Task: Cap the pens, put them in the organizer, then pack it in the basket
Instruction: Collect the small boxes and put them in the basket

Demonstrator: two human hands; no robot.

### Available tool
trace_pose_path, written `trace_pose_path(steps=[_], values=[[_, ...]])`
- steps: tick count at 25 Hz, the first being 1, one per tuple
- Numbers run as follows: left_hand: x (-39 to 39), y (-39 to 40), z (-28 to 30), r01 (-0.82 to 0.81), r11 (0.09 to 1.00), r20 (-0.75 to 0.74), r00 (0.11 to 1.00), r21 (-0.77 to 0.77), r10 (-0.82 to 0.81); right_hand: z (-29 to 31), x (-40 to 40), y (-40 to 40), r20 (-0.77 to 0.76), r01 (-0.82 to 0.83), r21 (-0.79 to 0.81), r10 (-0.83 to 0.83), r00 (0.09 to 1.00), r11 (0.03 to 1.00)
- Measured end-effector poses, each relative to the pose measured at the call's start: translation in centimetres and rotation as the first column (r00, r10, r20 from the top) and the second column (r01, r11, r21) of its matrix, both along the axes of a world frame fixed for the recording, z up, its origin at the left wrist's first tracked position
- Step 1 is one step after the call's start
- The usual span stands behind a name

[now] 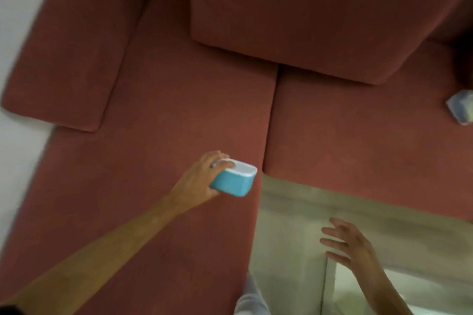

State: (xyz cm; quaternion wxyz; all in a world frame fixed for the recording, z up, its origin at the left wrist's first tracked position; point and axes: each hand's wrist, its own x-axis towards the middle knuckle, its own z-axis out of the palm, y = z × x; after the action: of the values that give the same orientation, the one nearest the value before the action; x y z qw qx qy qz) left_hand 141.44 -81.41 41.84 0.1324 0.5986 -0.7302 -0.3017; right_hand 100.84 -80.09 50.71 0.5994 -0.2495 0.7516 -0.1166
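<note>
Organizer (234,181): a small blue container with a white rim, held above the left seat cushion (179,100) of a red sofa, tilted so its opening faces up and to the right. No pens or caps can be made out in it — the frame is blurred.
Left hand (204,176): grips the organizer from its left end, fingers wrapped over the rim and the thumb under the body.
Right hand (348,245): empty, fingers spread and relaxed, hovering over the pale floor (289,225) well apart from the organizer.
Step in hand: judged to be carrying the organizer toward the basket, which is not in view.
Technique: level the organizer before moving further, since a tilted opening could spill any pens inside. Bring the free right hand under the base for support, then lower it upright into the basket rather than dropping it.
Surroundings: a red back cushion (320,15) sits behind the seats; a second seat cushion (358,135) lies to the right. A pale crumpled item (460,107) rests at the far right edge — too blurred to identify.
Obstructions: nothing lies between the two hands; the soft cushion is a poor resting surface for an upright container.
</note>
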Motion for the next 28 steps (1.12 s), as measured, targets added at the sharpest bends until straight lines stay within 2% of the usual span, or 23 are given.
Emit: trace_pose_path(steps=[2,5,9,11,15,18,20,21,22,23,24,25,26,28], values=[[-8.0,2.5,2.4,0.245,0.967,-0.064,0.966,-0.076,-0.250,0.9,-3.2,1.1,0.059,0.098,0.064,-0.102,0.993,0.993],[-20.9,6.6,5.4,0.504,0.848,-0.101,0.847,-0.162,-0.522,2.6,-8.3,5.6,0.162,0.200,0.158,-0.225,0.961,0.967],[-35.9,12.2,6.9,0.698,0.699,-0.145,0.684,-0.156,-0.715,3.7,-19.0,16.1,0.278,0.247,0.187,-0.292,0.915,0.951],[-42.4,15.5,6.7,0.774,0.610,-0.188,0.582,-0.169,-0.791,3.9,-25.1,22.8,0.363,0.299,0.211,-0.358,0.860,0.931],[-57.6,23.8,6.8,0.931,0.288,-0.173,0.253,-0.224,-0.952,4.0,-37.9,38.9,0.474,0.487,0.299,-0.571,0.670,0.820],[-68.3,29.4,6.2,0.959,0.041,-0.116,0.009,-0.280,-0.993,4.5,-43.9,48.7,0.522,0.629,0.317,-0.684,0.509,0.710],[-74.6,32.1,5.6,0.970,-0.065,-0.073,-0.084,-0.232,-0.994,4.2,-47.5,53.4,0.540,0.738,0.282,-0.737,0.406,0.613],[-77.5,32.7,5.1,0.979,-0.068,-0.056,-0.080,-0.192,-0.995,3.7,-49.6,54.9,0.528,0.796,0.243,-0.764,0.371,0.555],[-80.4,33.3,4.2,0.988,-0.033,-0.053,-0.042,-0.153,-0.998,2.9,-52.2,56.4,0.481,0.848,0.175,-0.795,0.370,0.501],[-83.1,33.5,3.1,0.994,0.045,-0.055,0.040,-0.099,-0.998,1.6,-55.0,57.6,0.397,0.883,0.082,-0.828,0.397,0.463],[-85.1,33.3,2.1,0.987,0.159,-0.046,0.158,-0.022,-0.986,0.5,-57.8,58.1,0.284,0.893,-0.028,-0.853,0.437,0.449],[-87.0,33.0,0.6,0.957,0.275,-0.018,0.278,0.089,-0.960,-0.9,-60.7,58.3,0.160,0.872,-0.143,-0.858,0.487,0.468],[-88.6,32.7,-1.1,0.900,0.379,0.019,0.384,0.214,-0.923,-2.3,-63.4,58.3,0.036,0.804,-0.251,-0.825,0.564,0.539],[-91.3,32.1,-4.8,0.758,0.495,0.051,0.526,0.425,-0.849,-6.5,-68.7,57.9,-0.215,0.595,-0.362,-0.686,0.696,0.717]])
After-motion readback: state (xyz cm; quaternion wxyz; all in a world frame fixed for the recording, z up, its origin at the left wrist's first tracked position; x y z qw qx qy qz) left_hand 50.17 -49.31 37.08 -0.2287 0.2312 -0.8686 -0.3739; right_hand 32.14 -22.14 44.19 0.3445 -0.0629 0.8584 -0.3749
